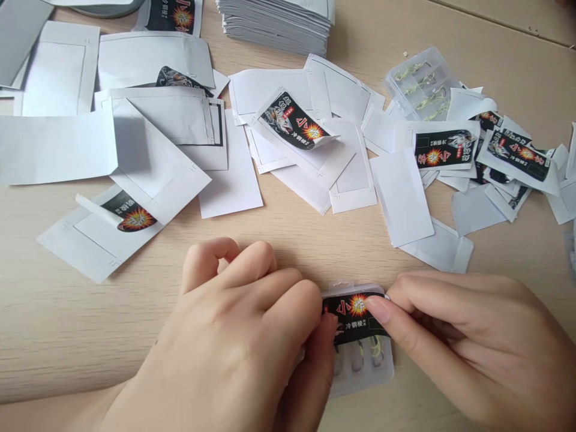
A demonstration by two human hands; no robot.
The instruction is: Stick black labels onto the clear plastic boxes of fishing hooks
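In the head view, a small clear plastic box (366, 378) lies on the wooden surface (157, 312) close to the person, with thin hooks (377, 348) visible in its lower compartments. A black label (353, 321) with a red and yellow burst lies across the upper part of the box. The right hand (468, 336) has a narrow grip, thumb on the label's right end and forefinger just behind its edge. The left hand (234, 336) is curled at the other end, thumb tip over the label; its fingers hide what lies between them, so I cannot tell whether it pinches anything.

The step in hand looks like lining up the label on the box and pressing it down. The next move seems to call for keeping both ends level, then smoothing from the middle outward so that no crease sets in.

Beyond the hands lie scattered backing papers (402, 195), a thick paper stack (276, 33), a heap of labels (517, 153) at the right and, just beside it, another clear box (416, 87) with hooks.
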